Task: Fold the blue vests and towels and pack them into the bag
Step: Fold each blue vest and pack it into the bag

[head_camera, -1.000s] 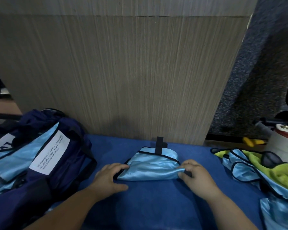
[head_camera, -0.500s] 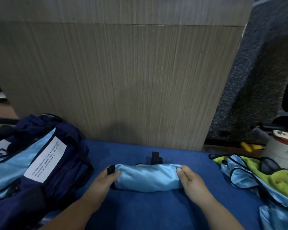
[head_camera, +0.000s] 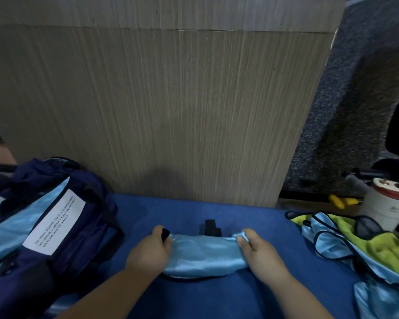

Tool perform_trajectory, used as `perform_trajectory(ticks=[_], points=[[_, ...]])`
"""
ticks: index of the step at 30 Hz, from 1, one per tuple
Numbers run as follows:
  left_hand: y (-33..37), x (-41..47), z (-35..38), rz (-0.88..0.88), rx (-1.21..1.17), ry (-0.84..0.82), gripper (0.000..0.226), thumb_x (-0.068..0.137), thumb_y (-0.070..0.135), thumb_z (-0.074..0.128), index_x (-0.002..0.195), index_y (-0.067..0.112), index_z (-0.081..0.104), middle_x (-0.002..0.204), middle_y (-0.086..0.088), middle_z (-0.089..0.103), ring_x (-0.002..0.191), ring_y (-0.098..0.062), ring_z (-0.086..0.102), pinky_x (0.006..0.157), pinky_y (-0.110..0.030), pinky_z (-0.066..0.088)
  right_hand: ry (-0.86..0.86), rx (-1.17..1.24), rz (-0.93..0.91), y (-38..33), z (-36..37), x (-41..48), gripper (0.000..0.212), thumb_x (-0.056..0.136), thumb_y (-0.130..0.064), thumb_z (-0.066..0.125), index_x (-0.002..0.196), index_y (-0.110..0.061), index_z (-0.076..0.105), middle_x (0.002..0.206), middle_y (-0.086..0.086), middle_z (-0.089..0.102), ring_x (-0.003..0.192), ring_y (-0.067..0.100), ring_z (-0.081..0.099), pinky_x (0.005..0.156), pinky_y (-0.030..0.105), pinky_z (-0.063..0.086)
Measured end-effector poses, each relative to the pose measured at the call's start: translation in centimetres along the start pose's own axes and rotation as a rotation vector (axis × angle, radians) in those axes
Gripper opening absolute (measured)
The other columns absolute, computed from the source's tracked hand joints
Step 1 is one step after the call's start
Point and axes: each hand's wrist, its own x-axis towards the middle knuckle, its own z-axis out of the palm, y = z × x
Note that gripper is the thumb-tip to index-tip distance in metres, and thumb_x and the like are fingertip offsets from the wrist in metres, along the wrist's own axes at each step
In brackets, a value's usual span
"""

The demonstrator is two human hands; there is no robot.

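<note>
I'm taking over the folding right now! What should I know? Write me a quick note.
Hands: the left hand grips the left end of the folded blue vest; the right hand pinches its right end.
Where: the vest lies on the blue surface. The navy bag sits to the left.
Done: light-blue fabric already shows in the bag, and this vest is folded small.
Left: put it in the bag, then fold and pack the pile of vests and the green towel on the right.

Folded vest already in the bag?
No: left hand and right hand grip the vest on the blue surface, beside the bag.
</note>
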Motion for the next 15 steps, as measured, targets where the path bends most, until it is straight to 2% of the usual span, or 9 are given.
perform_trajectory(ticks=[2,4,6,7,9,10,12,15], points=[[0.1,-0.1,0.1,0.018,0.074,0.015,0.037,0.099,0.042,0.04,0.131,0.023,0.036,0.114,0.004,0.059,0.102,-0.017,0.059,0.085,-0.033,0.048,0.006,-0.088,0.052,0.0,-0.1,0.1,0.023,0.101,-0.044,0.037,0.105,-0.025,0.048,0.082,-0.002,0.059,0.081,0.018,0.058,0.068,0.034,0.043],[0.1,0.0,0.3,0.092,0.148,0.099,0.047,0.096,0.04,0.048,0.139,0.027,0.033,0.134,0.006,0.047,0.12,-0.016,0.048,0.096,-0.034,0.041,0.015,-0.14,0.098,0.0,0.0,0.1,0.025,0.101,-0.047,0.035,0.108,-0.026,0.047,0.083,-0.004,0.059,0.083,0.019,0.057,0.069,0.034,0.044],[0.5,0.1,0.2,0.269,0.145,0.186,0.044,0.093,0.029,0.052,0.136,0.033,0.042,0.135,0.017,0.042,0.125,-0.012,0.04,0.104,-0.034,0.031,0.035,-0.16,0.118,0.0,0.2,0.1,0.025,0.1,-0.048,0.036,0.104,-0.025,0.045,0.078,-0.006,0.056,0.077,0.016,0.055,0.067,0.034,0.045],[0.8,0.1,0.1,0.404,0.09,0.198,0.039,0.09,0.025,0.052,0.127,0.036,0.051,0.129,0.021,0.047,0.122,-0.009,0.042,0.104,-0.034,0.031,0.048,-0.162,0.123,0.0,0.3,0.1,0.025,0.1,-0.049,0.038,0.102,-0.025,0.044,0.077,-0.006,0.056,0.075,0.015,0.055,0.066,0.034,0.045],[1.6,-0.1,0.1,0.585,-0.061,0.113,0.025,0.087,0.037,0.05,0.108,0.037,0.062,0.111,0.026,0.056,0.108,0.0,0.047,0.099,-0.032,0.037,0.078,-0.151,0.136,0.0,0.3,0.1,0.027,0.098,-0.051,0.041,0.105,-0.025,0.042,0.081,-0.006,0.056,0.077,0.015,0.055,0.067,0.033,0.045],[2.2,-0.5,0.1,0.605,-0.091,0.012,0.028,0.086,0.05,0.047,0.107,0.037,0.062,0.109,0.027,0.055,0.107,0.004,0.045,0.098,-0.029,0.038,0.098,-0.144,0.144,-0.1,0.3,0.1,0.03,0.097,-0.052,0.043,0.108,-0.024,0.041,0.084,-0.007,0.056,0.079,0.016,0.054,0.067,0.033,0.044],[2.8,-1.2,0.5,0.579,-0.028,-0.17,0.047,0.08,0.067,0.051,0.118,0.041,0.053,0.12,0.032,0.044,0.115,0.006,0.034,0.106,-0.024,0.03,0.142,-0.134,0.147,-0.1,0.2,-0.1,0.032,0.095,-0.053,0.046,0.108,-0.025,0.039,0.086,-0.007,0.055,0.08,0.017,0.053,0.064,0.032,0.042],[2.6,-1.3,0.6,0.532,0.131,-0.259,0.065,0.075,0.062,0.067,0.13,0.045,0.038,0.131,0.03,0.032,0.125,0.002,0.024,0.111,-0.024,0.019,0.255,-0.103,0.031,0.0,0.2,-0.4,0.028,0.091,-0.047,0.059,0.097,-0.028,0.038,0.085,-0.009,0.052,0.08,0.016,0.053,0.061,0.031,0.04]])
